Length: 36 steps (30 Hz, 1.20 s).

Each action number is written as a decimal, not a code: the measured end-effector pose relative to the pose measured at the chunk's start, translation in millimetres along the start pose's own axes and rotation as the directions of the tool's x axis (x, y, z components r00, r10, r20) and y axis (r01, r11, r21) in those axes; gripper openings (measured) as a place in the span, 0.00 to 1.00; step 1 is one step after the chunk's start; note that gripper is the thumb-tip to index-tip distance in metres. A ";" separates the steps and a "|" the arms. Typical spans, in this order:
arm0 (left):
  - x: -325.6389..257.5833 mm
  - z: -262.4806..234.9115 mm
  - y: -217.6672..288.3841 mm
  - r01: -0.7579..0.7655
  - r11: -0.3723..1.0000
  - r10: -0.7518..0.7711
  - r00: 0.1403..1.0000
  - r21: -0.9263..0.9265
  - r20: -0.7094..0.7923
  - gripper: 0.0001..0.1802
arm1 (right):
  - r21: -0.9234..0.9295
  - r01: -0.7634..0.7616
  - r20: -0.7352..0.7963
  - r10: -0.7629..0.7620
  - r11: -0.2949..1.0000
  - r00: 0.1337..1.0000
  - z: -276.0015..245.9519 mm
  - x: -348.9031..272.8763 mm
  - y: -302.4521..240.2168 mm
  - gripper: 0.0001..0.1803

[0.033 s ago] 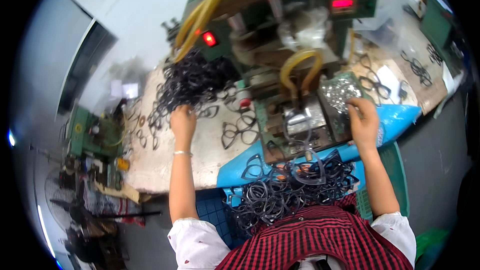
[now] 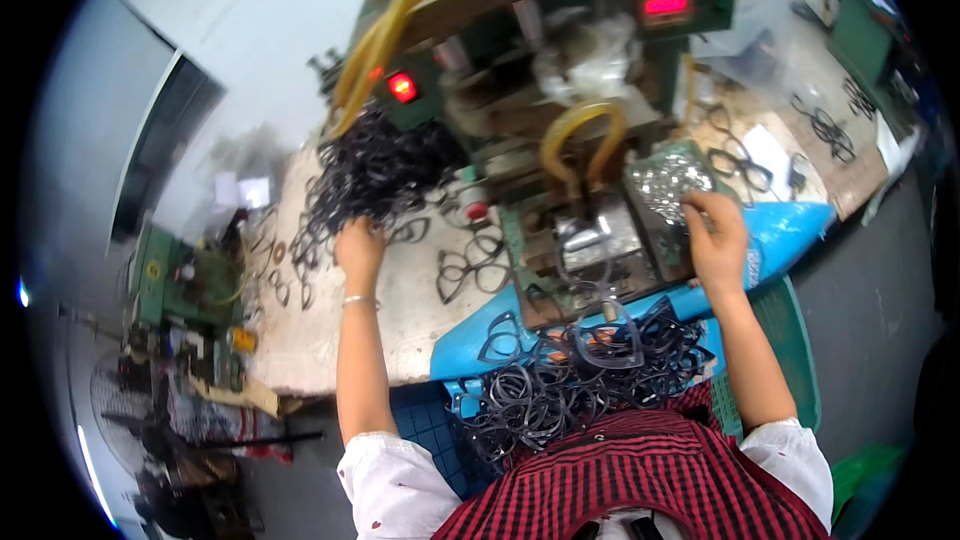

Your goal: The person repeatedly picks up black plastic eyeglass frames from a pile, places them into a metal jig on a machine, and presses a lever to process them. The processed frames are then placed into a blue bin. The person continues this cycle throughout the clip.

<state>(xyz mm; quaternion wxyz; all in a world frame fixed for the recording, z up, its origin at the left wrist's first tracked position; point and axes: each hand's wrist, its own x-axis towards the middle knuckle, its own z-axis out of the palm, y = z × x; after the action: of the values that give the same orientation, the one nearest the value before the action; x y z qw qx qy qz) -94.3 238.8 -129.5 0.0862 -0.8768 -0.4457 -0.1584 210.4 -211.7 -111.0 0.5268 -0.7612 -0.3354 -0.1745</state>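
My left hand (image 2: 360, 245) reaches forward into the near edge of a big heap of black eyeglass frames (image 2: 375, 175) on the worn white bench (image 2: 400, 325). Its fingertips are buried among the frames, so its grip is hidden. My right hand (image 2: 715, 240) lies on the near corner of a tray of small shiny metal parts (image 2: 665, 182), fingers curled down onto it. Between my hands stands a green machine (image 2: 560, 60) with a metal fixture (image 2: 590, 245) at its front.
A second heap of black frames (image 2: 570, 380) fills a blue tray (image 2: 790, 225) just before my lap. Loose frames (image 2: 470, 265) lie on the bench. Yellow hoses (image 2: 385, 35) rise from the machine. More frames (image 2: 825, 125) and green equipment sit far right, and clutter (image 2: 185, 290) lies left.
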 end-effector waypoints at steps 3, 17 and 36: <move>20.5 56.7 -9.9 0.201 0.980 -0.201 0.977 0.010 0.073 0.19 | -0.078 -0.142 -0.008 0.141 0.987 0.990 -7.8 -2.6 8.4 0.05; -67.9 23.5 49.0 -0.049 0.890 -0.011 0.992 -0.453 -0.130 0.13 | 0.204 -0.006 0.167 -0.029 0.979 0.985 -21.9 19.3 -65.5 0.05; -79.5 -179.1 225.0 -0.546 -0.032 -0.011 0.838 -0.837 -0.546 0.06 | 0.695 -0.550 0.465 0.294 0.463 0.835 28.9 14.6 -119.5 0.28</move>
<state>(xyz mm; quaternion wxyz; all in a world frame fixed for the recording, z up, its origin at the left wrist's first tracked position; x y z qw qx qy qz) 7.7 -5.9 7.4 -0.4255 -0.7008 0.0062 -0.5725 135.3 -154.1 -31.2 0.7863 -0.5115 -0.2459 0.2441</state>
